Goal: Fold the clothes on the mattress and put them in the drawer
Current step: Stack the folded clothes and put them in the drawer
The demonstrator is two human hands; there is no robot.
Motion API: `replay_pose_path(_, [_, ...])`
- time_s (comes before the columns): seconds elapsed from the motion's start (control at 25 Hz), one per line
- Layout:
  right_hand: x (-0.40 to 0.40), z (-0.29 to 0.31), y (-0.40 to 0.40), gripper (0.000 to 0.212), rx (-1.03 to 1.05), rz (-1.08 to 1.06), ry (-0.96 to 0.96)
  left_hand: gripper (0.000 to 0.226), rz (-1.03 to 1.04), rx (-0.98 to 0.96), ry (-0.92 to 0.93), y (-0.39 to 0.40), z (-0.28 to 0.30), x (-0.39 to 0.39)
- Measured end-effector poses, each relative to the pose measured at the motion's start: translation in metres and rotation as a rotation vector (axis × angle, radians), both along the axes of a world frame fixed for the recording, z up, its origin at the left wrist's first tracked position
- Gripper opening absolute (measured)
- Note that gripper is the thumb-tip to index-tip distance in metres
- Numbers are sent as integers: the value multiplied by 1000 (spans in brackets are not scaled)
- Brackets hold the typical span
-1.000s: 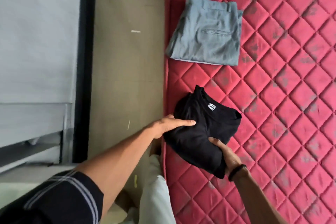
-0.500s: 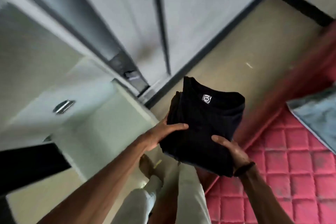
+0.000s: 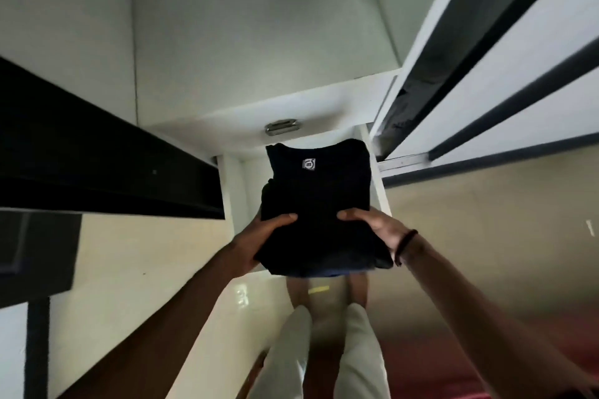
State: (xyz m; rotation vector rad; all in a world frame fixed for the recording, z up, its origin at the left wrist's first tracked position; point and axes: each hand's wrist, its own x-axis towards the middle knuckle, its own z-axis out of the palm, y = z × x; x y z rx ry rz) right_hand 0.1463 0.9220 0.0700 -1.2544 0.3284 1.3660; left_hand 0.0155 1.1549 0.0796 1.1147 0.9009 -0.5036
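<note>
Item: folded black shirt (image 3: 319,204), being carried level above the open white drawer (image 3: 377,178). Left hand (image 3: 259,236) and right hand (image 3: 377,225) are gripping its near corners, probably keeping the folds intact.

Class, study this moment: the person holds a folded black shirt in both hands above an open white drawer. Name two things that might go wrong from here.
1. The left hand and right hand grip only the near end of the folded black shirt, so the far end may sag and unfold as it goes down.
2. The shirt looks nearly as wide as the open drawer, so an edge might catch on a side wall and rumple the fold.
</note>
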Motion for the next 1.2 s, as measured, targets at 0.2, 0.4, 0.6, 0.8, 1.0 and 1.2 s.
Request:
replay_pose_path(0.2, [42,-85,55,47,-39,186,-76,101,-43,176,-62,37,-85,5])
replay_pose_path(0.4, [67,-191,75,63,-161,337,-221,108,-299,480,-16,51,-194,27])
replay_pose_path(0.6, [52,-258,74,78,-443,441,-467,87,-213,622,358,41,-262,14])
replay_pose_path(0.8, [13,-194,63,48,-571,303,-730,24,-60,944,66,9,-192,-6])
replay_pose_path(1.0, [-91,-78,8,14,-385,157,-630,43,-100,1069,-191,-97,-88,-71])
replay_pose_path(1.2, [-153,-96,-11,10,-442,-276,338,21,574,308,446,-163,-131,-117])
